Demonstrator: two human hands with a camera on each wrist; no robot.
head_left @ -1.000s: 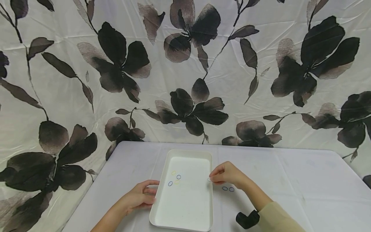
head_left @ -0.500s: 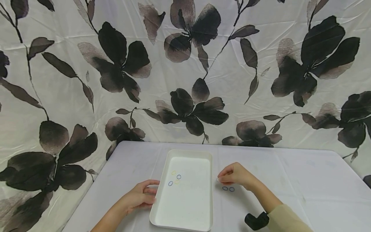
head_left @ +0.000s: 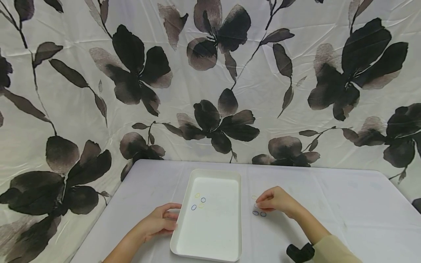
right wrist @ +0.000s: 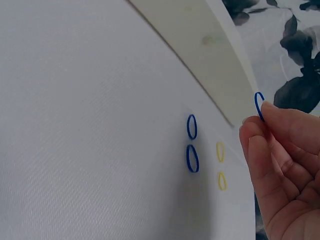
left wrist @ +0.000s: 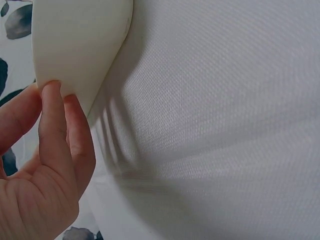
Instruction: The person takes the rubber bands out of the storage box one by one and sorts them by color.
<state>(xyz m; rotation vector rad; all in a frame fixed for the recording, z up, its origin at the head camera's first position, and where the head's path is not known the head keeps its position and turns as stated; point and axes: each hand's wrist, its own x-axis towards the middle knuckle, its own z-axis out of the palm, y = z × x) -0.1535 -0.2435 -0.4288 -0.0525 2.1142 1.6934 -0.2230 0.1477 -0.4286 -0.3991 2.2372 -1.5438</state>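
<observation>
My right hand (head_left: 276, 200) pinches a small blue rubber band (right wrist: 257, 102) between thumb and fingertips, just above the table to the right of the tray. Below that hand, two blue rubber bands (right wrist: 192, 158) lie side by side. Two yellow rubber bands (right wrist: 220, 151) lie near them, partly hidden by the hand in the head view. The white tray (head_left: 223, 233) holds two blue rubber bands (head_left: 203, 199) and two yellow ones (head_left: 197, 195) in its left part. My left hand (head_left: 159, 222) rests its fingertips against the tray's left outer wall, fingers fairly straight.
A white cloth (head_left: 329, 204) covers the table, and a floral curtain (head_left: 217, 84) hangs behind its far edge. A black strap-like piece (head_left: 300, 252) sits at the right sleeve.
The right hand has moved right, from the tray's right rim to above the bands on the table, with a band between its fingertips. A yellow band now shows beside it. The left hand stays put.
</observation>
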